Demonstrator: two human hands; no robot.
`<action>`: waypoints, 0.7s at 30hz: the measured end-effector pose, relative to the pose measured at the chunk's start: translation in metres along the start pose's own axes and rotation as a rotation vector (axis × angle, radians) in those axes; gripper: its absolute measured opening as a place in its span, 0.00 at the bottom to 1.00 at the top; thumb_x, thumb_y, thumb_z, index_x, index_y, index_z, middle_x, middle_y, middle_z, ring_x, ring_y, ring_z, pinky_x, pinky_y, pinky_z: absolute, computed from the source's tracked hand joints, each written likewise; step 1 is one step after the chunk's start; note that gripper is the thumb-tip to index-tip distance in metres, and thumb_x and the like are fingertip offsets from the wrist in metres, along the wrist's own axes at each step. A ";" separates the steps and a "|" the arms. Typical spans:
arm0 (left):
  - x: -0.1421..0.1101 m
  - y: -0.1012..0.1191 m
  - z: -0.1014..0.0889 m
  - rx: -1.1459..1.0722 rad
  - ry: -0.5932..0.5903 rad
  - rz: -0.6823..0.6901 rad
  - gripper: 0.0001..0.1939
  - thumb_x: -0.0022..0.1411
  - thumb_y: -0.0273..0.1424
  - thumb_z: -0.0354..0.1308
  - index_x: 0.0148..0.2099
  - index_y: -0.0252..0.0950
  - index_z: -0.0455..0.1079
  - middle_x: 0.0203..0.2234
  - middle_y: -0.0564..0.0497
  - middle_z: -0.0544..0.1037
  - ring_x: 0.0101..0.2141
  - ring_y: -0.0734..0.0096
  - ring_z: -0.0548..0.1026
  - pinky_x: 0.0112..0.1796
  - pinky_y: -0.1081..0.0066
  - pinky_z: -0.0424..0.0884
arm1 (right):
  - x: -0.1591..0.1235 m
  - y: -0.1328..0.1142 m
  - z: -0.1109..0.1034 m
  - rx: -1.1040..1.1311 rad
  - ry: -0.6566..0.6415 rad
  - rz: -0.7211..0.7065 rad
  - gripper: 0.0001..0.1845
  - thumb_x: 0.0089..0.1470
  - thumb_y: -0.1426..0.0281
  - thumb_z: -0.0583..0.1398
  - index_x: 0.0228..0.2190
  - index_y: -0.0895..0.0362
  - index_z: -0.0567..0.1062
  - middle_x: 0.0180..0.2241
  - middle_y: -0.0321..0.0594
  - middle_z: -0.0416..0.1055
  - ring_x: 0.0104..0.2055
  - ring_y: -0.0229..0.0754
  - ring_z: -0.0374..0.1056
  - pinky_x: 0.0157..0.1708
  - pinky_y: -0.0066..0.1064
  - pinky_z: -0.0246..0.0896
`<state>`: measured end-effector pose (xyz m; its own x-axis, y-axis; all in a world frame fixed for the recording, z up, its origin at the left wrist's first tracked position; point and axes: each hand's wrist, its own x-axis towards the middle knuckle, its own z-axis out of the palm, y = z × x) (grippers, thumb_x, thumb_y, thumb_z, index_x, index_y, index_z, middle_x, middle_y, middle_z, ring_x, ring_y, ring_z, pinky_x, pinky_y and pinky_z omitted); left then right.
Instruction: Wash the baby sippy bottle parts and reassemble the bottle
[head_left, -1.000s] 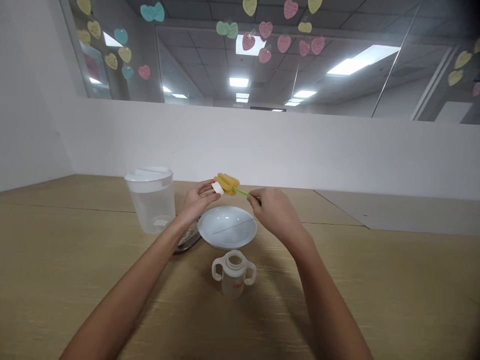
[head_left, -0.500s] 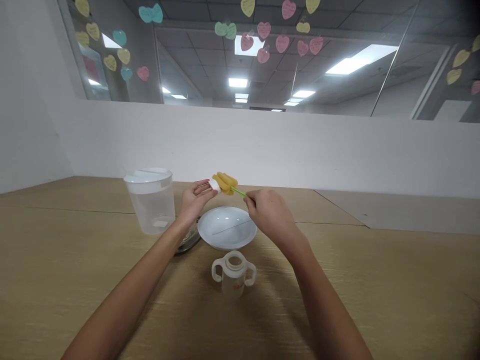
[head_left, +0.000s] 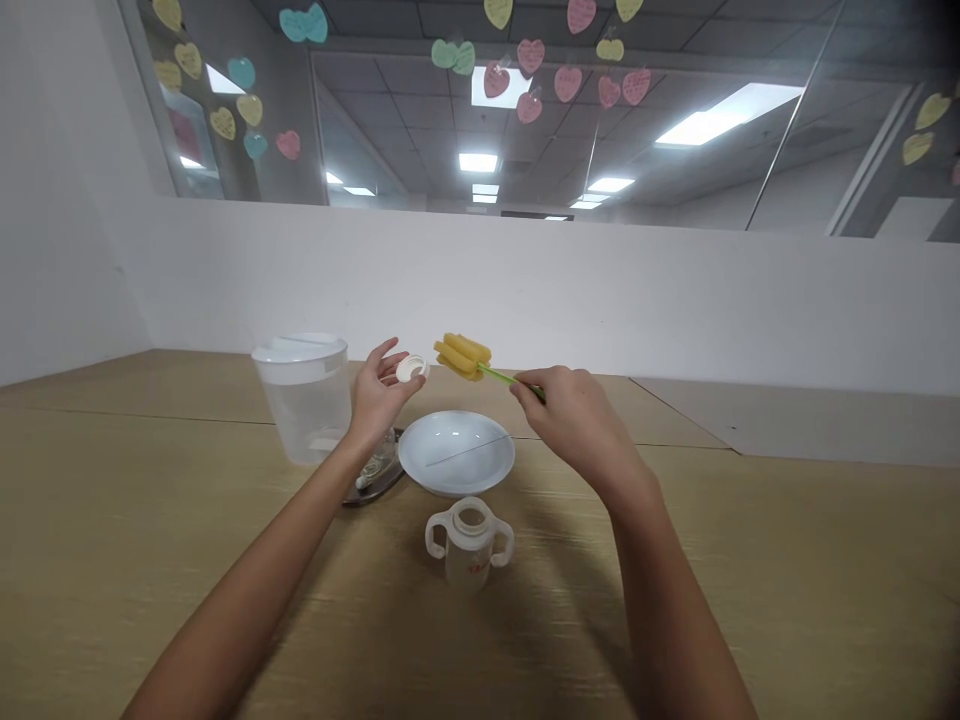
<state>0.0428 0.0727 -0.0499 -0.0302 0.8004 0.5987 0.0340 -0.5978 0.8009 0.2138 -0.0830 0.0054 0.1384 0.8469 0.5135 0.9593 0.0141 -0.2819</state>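
My left hand (head_left: 377,398) pinches a small round white cap (head_left: 410,369) between thumb and fingertips, held up above the table. My right hand (head_left: 577,420) grips the green handle of a sponge brush, whose yellow sponge head (head_left: 463,356) hangs just right of the cap without touching it. Below both hands a white bowl (head_left: 456,455) sits on the wooden table (head_left: 150,520). In front of the bowl stands an open two-handled baby bottle (head_left: 469,541).
A clear plastic jug with a white lid (head_left: 302,398) stands left of the bowl. A small metal dish (head_left: 373,474) lies partly under my left wrist. A white partition wall (head_left: 525,290) runs along the table's far side, with glass above.
The sponge head has pulled out of the cap and moved right. My left hand has turned the cap so its round face shows.
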 end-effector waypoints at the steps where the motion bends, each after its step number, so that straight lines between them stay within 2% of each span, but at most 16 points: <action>1: 0.000 -0.001 -0.001 0.041 -0.001 0.028 0.39 0.41 0.29 0.65 0.58 0.36 0.59 0.45 0.42 0.73 0.44 0.62 0.72 0.47 0.62 0.65 | -0.001 -0.001 -0.001 -0.003 0.012 0.004 0.16 0.57 0.71 0.50 0.25 0.58 0.75 0.20 0.38 0.67 0.20 0.35 0.53 0.22 0.29 0.39; 5: -0.008 0.005 0.001 0.151 -0.052 0.157 0.47 0.41 0.28 0.65 0.63 0.39 0.50 0.44 0.45 0.74 0.44 0.64 0.72 0.48 0.64 0.64 | 0.002 -0.009 0.009 -0.056 -0.016 -0.022 0.15 0.57 0.71 0.50 0.27 0.58 0.75 0.22 0.41 0.69 0.22 0.36 0.57 0.23 0.28 0.41; 10: -0.014 0.012 0.003 0.153 -0.051 0.202 0.49 0.40 0.28 0.65 0.63 0.40 0.48 0.41 0.48 0.74 0.43 0.65 0.72 0.49 0.65 0.64 | 0.008 -0.020 0.027 -0.137 -0.068 -0.030 0.15 0.57 0.72 0.49 0.29 0.59 0.74 0.24 0.44 0.71 0.25 0.37 0.61 0.22 0.28 0.40; 15: -0.004 0.005 -0.004 0.173 0.034 0.207 0.51 0.38 0.29 0.66 0.63 0.41 0.47 0.43 0.49 0.68 0.39 0.69 0.71 0.45 0.67 0.68 | 0.003 -0.021 0.019 -0.108 -0.079 -0.056 0.14 0.57 0.72 0.50 0.27 0.58 0.73 0.22 0.41 0.68 0.22 0.35 0.56 0.22 0.28 0.38; 19: -0.002 0.008 -0.007 0.081 0.011 0.277 0.50 0.39 0.28 0.65 0.63 0.42 0.47 0.39 0.51 0.66 0.42 0.69 0.69 0.46 0.69 0.67 | 0.000 -0.016 0.012 -0.040 -0.067 -0.081 0.14 0.56 0.72 0.51 0.25 0.58 0.73 0.20 0.38 0.67 0.21 0.34 0.53 0.22 0.28 0.38; 21: -0.002 0.011 -0.008 -0.004 0.002 0.269 0.48 0.40 0.27 0.64 0.63 0.43 0.47 0.37 0.52 0.67 0.43 0.69 0.68 0.45 0.71 0.66 | 0.000 -0.012 0.010 0.015 -0.073 -0.110 0.14 0.56 0.71 0.51 0.25 0.58 0.74 0.20 0.37 0.67 0.21 0.34 0.53 0.22 0.27 0.40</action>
<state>0.0355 0.0638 -0.0425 -0.0231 0.6123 0.7903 0.0375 -0.7894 0.6127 0.2002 -0.0777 0.0012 0.0142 0.8763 0.4816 0.9638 0.1163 -0.2399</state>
